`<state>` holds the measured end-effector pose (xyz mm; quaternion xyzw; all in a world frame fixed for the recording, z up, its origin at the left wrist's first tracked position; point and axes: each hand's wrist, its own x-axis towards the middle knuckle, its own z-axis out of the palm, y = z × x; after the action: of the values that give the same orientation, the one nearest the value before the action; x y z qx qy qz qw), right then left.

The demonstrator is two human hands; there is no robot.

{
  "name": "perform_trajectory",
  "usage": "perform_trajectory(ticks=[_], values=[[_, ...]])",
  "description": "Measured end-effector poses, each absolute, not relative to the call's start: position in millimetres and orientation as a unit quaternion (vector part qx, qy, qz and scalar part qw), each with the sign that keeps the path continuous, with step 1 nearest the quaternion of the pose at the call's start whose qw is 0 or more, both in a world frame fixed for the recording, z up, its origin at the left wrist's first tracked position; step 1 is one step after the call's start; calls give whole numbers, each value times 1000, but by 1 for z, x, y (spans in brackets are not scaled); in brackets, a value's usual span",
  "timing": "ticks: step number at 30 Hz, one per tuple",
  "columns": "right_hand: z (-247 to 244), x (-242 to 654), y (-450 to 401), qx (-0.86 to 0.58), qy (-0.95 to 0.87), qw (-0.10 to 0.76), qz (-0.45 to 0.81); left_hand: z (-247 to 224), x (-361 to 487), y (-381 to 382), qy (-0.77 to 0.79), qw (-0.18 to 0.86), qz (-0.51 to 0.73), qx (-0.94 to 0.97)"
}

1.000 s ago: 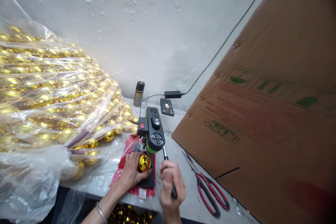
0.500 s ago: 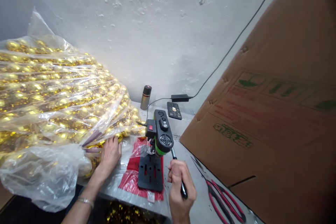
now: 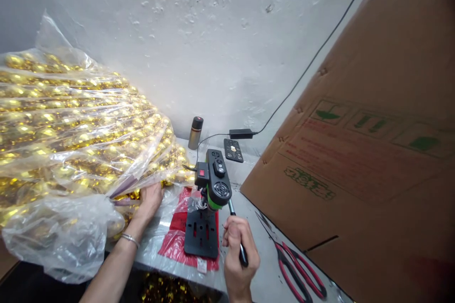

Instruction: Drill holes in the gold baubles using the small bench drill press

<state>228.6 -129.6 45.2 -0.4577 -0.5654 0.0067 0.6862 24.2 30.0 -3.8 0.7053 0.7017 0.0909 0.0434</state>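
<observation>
Left of the lever machine point(image 3: 218, 177), at the mouth of the clear plastic bag point(image 3: 64, 236), my left hand point(image 3: 151, 199) is in among the gold balls point(image 3: 135, 194); I'd call the step in hand picking out a ball. Balls fill the bag, whose bulk spreads to the machine's left. Can't tell whether my left fingers are spread or pinching one: tips are hidden behind film and balls. As I judge it, the next move calls for a sure fingertip hold on a single ball and a clean pull free of the film, with the lever kept quiet meanwhile. Pose: left forearm slants up from the near left of the machine, bracelet point(image 3: 130, 239) at the wrist, back of the hand upward. Just near-right of the machine, my right hand point(image 3: 241, 247) is wrapped round the lever handle point(image 3: 243, 257), thumb along the top, butt end poking out below the fist. Right forearm comes straight up from the near side. Scissors point(image 3: 300, 272) lie near-right of the machine, apart from my fist.
</observation>
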Motion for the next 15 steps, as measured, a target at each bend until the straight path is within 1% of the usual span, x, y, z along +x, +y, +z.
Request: perform_trajectory(ticks=[4, 5, 7, 9, 11, 15], values=[[38, 234, -133, -460, -555, 693, 32, 3, 20, 29, 694, 52, 102, 711], [34, 234, -135, -464, -535, 705, 44, 4, 19, 23, 686, 52, 124, 715], [22, 231, -142, -488, -476, 726, 89, 1, 18, 1, 651, 58, 210, 727], [6, 221, -154, -524, -416, 724, 168, -12, 20, -34, 586, 77, 329, 737], [-12, 205, -171, -545, -366, 703, 273, -31, 23, -78, 523, 111, 391, 749], [-40, 173, -217, -519, -284, 634, 498, -75, 27, -160, 403, 185, 373, 815]])
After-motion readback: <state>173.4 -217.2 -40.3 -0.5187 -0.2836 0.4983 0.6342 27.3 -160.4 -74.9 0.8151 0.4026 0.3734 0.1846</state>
